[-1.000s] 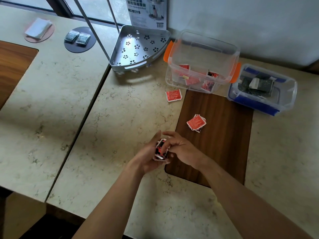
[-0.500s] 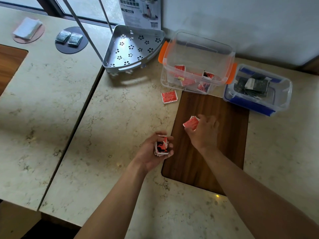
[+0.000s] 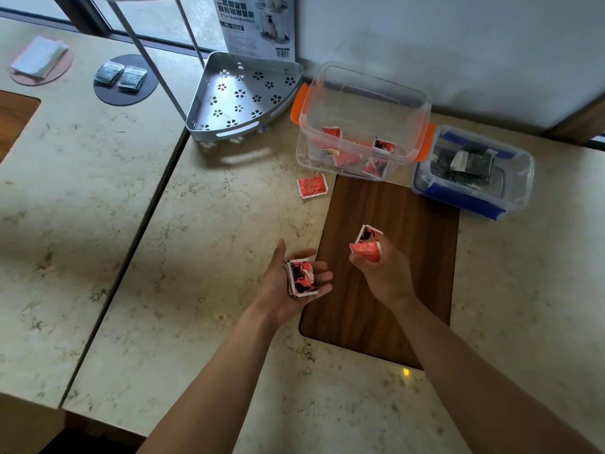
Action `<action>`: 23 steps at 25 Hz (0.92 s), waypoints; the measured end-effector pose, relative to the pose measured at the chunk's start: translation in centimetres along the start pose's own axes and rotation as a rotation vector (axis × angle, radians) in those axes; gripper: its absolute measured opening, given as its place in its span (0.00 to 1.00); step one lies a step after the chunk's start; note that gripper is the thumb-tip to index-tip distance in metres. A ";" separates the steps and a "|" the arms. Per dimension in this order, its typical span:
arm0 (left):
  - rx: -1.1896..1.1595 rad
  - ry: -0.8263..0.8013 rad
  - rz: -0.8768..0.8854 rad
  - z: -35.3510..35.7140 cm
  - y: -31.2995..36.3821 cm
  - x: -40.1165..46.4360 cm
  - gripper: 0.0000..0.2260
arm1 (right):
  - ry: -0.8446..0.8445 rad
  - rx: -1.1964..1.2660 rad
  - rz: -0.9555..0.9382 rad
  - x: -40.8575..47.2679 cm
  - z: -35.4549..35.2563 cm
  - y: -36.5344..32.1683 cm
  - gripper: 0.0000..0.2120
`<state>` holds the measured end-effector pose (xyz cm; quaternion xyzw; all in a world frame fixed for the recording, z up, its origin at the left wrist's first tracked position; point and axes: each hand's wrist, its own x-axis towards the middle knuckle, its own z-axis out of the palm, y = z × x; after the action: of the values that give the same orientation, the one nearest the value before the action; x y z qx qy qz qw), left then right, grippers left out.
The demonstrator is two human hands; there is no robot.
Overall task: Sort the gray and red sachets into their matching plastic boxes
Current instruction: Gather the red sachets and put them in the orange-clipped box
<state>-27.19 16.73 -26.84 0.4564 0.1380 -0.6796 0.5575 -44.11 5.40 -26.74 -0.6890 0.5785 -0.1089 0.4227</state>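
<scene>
My left hand (image 3: 288, 286) lies palm up over the marble counter with a small stack of red sachets (image 3: 300, 277) resting in it. Just to its right, over the wooden inlay, my right hand (image 3: 381, 270) is closed on two red sachets (image 3: 366, 244) lifted off the board. One loose red sachet (image 3: 312, 186) lies on the counter in front of the orange-handled clear box (image 3: 360, 93), which holds several red sachets. The blue-handled box (image 3: 510, 191) to its right holds several gray sachets.
A perforated metal corner shelf (image 3: 242, 93) on a rack stands left of the boxes. Two gray sachets (image 3: 120, 76) rest on a dark round coaster at the far left, beside a pink coaster with a folded white cloth (image 3: 39, 59). The wooden inlay (image 3: 409, 306) sits under my right hand.
My right hand left my left hand, reached to the two red sachets on the wooden inlay, and now holds them lifted. My left hand has opened flat under its stack.
</scene>
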 end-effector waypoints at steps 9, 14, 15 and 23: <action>0.070 -0.047 -0.105 0.2 -1.3 -0.4 0.34 | -0.230 0.133 -0.320 -4.3 1.2 -2.0 0.15; 0.254 -0.109 -0.102 0.2 -1.2 -1.7 0.22 | -0.597 0.295 -0.288 -3.7 0.7 -2.7 0.21; 0.272 -0.109 -0.075 0.3 -1.2 -2.0 0.18 | -0.640 0.324 -0.269 -3.6 0.5 -2.8 0.23; 0.161 -0.153 -0.073 -0.2 -1.9 -2.0 0.17 | -0.474 0.297 -0.063 -3.2 0.5 -2.4 0.19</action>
<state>-28.85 18.78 -25.95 0.4414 0.0566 -0.7410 0.5029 -43.06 8.41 -24.28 -0.6434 0.4196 -0.0417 0.6390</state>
